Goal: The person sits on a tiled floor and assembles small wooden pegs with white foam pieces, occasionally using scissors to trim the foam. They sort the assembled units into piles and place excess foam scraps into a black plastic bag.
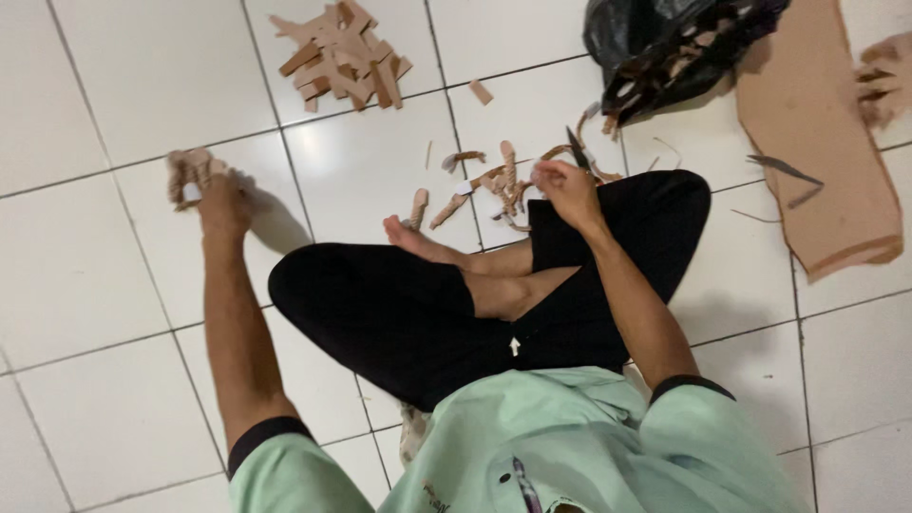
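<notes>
Sitting cross-legged on the white tiled floor [123, 313], we extend our left hand [220, 204] outward, clenched around a small bundle of brown cardboard strips [190, 174] held just above the tiles. Our right hand [567, 187] grasps a dark blade [577, 149] over loose curled offcuts [494, 185] near our bare foot [418, 239]. A pile of cut strips [340, 55] lies farther off; a black bag [665, 43] and a large cardboard sheet [817, 142] lie at right.

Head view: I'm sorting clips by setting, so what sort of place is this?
Probably a home or small workshop floor used for handcraft: white floor tiles, a pile of cut tan strips, and a black bag of offcuts.
</notes>
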The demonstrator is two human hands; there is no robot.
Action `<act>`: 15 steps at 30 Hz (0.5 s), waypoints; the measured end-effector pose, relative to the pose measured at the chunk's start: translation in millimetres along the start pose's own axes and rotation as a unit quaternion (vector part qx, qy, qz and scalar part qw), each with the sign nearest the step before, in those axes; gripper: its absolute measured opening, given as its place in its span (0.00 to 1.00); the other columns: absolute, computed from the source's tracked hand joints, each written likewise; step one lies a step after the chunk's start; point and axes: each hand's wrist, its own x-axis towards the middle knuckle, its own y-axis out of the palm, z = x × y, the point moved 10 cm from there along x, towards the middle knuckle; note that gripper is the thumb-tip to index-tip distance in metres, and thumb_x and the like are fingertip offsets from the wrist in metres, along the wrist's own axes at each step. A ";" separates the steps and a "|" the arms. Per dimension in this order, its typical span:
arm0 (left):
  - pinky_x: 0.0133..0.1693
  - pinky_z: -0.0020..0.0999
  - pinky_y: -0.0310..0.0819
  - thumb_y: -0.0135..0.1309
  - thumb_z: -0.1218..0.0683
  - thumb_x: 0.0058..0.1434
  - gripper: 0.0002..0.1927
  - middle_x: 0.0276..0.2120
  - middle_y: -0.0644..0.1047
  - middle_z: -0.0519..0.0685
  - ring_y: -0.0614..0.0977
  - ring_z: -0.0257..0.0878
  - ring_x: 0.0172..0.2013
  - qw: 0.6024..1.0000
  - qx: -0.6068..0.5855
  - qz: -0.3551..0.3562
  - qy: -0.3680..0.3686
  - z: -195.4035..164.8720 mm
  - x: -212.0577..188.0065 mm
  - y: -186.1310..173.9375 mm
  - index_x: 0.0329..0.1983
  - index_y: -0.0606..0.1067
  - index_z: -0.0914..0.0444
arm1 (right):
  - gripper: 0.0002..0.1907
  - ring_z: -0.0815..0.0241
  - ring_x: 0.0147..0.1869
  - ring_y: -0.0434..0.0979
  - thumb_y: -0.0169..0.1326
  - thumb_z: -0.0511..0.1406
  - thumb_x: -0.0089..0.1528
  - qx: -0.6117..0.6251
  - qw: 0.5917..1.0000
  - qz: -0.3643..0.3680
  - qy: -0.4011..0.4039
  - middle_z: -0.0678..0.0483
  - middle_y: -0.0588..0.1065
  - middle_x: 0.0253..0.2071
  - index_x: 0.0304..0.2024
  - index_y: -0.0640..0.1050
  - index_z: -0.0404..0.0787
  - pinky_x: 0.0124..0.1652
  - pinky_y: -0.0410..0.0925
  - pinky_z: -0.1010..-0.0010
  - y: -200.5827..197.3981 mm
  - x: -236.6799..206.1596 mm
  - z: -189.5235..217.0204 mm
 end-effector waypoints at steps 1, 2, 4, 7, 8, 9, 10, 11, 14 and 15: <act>0.44 0.50 0.79 0.65 0.52 0.61 0.16 0.46 0.80 0.60 0.82 0.56 0.46 0.999 0.008 -0.010 -0.029 3.0 0.6 -6.2 0.48 0.78 0.64 | 0.17 0.63 0.37 0.80 0.61 0.40 0.64 -0.033 0.997 -0.065 0.007 0.50 0.81 0.36 0.51 0.82 0.35 0.37 0.72 0.73 -27.0 11.4 -4.6; 0.44 0.50 0.79 0.65 0.51 0.61 0.18 0.46 0.80 0.60 0.82 0.56 0.45 0.998 0.017 -0.015 -0.058 4.3 -0.6 -12.0 0.49 0.78 0.64 | 0.17 0.59 0.40 0.82 0.63 0.40 0.64 -0.081 0.987 -0.134 -0.029 0.47 0.82 0.37 0.48 0.82 0.33 0.40 0.73 0.71 -53.4 24.5 3.5; 0.44 0.51 0.78 0.65 0.51 0.60 0.20 0.45 0.81 0.60 0.82 0.56 0.45 0.996 0.018 -0.018 -0.088 -13.7 -1.8 -20.3 0.52 0.77 0.64 | 0.19 0.52 0.43 0.84 0.65 0.43 0.65 -0.165 0.969 -0.185 -0.014 0.42 0.82 0.39 0.44 0.82 0.31 0.44 0.73 0.67 -81.2 41.5 5.3; 0.43 0.51 0.78 0.66 0.50 0.60 0.23 0.45 0.81 0.60 0.83 0.57 0.45 0.996 -0.031 -0.018 -0.079 -77.7 -2.4 -21.9 0.55 0.76 0.65 | 0.22 0.45 0.43 0.82 0.66 0.46 0.65 -0.265 0.947 -0.174 0.042 0.39 0.81 0.39 0.39 0.83 0.31 0.44 0.71 0.63 -92.5 62.5 12.0; 0.43 0.51 0.78 0.66 0.50 0.59 0.25 0.45 0.81 0.60 0.83 0.57 0.44 0.996 -0.061 -0.020 -0.067 -104.6 -4.2 -19.4 0.56 0.75 0.65 | 0.19 0.44 0.43 0.81 0.68 0.43 0.60 -0.293 0.937 -0.191 -0.005 0.39 0.80 0.38 0.38 0.84 0.31 0.41 0.70 0.61 -91.3 65.5 27.2; 0.43 0.51 0.77 0.66 0.49 0.59 0.26 0.45 0.81 0.60 0.83 0.57 0.44 0.994 -0.096 -0.019 -0.050 -133.9 -7.5 -14.4 0.57 0.75 0.65 | 0.17 0.42 0.42 0.80 0.69 0.40 0.56 -0.320 0.923 -0.208 -0.051 0.38 0.80 0.37 0.37 0.84 0.32 0.38 0.70 0.60 -90.7 65.6 40.5; 0.43 0.49 0.79 0.66 0.50 0.61 0.24 0.47 0.81 0.60 0.84 0.57 0.43 0.989 -0.142 -0.051 -0.004 -166.0 -14.7 -15.6 0.57 0.76 0.64 | 0.16 0.48 0.42 0.81 0.66 0.40 0.59 -0.199 0.962 -0.184 -0.040 0.41 0.81 0.38 0.39 0.83 0.31 0.39 0.71 0.64 -88.7 69.7 34.1; 0.43 0.48 0.80 0.64 0.51 0.62 0.20 0.46 0.83 0.57 0.85 0.54 0.43 0.980 -0.185 -0.063 0.025 -193.0 -22.3 -12.1 0.55 0.77 0.63 | 0.15 0.54 0.42 0.82 0.63 0.39 0.62 -0.076 0.985 -0.153 -0.028 0.44 0.82 0.38 0.41 0.83 0.31 0.40 0.71 0.69 -83.5 70.4 28.0; 0.44 0.40 0.82 0.60 0.54 0.65 0.15 0.44 0.84 0.56 0.87 0.48 0.41 0.942 -0.331 -0.015 0.042 -252.8 -40.4 21.0 0.52 0.78 0.65 | 0.13 0.64 0.42 0.81 0.59 0.36 0.67 0.142 0.987 -0.066 -0.026 0.48 0.82 0.40 0.46 0.82 0.30 0.43 0.73 0.76 -67.5 68.4 21.6; 0.44 0.39 0.83 0.59 0.54 0.65 0.15 0.44 0.84 0.56 0.88 0.47 0.42 0.925 -0.378 0.001 0.031 -267.5 -43.0 33.7 0.53 0.78 0.66 | 0.13 0.65 0.43 0.80 0.59 0.35 0.68 0.187 0.981 -0.043 -0.027 0.49 0.81 0.40 0.47 0.82 0.29 0.44 0.73 0.77 -64.6 65.1 20.1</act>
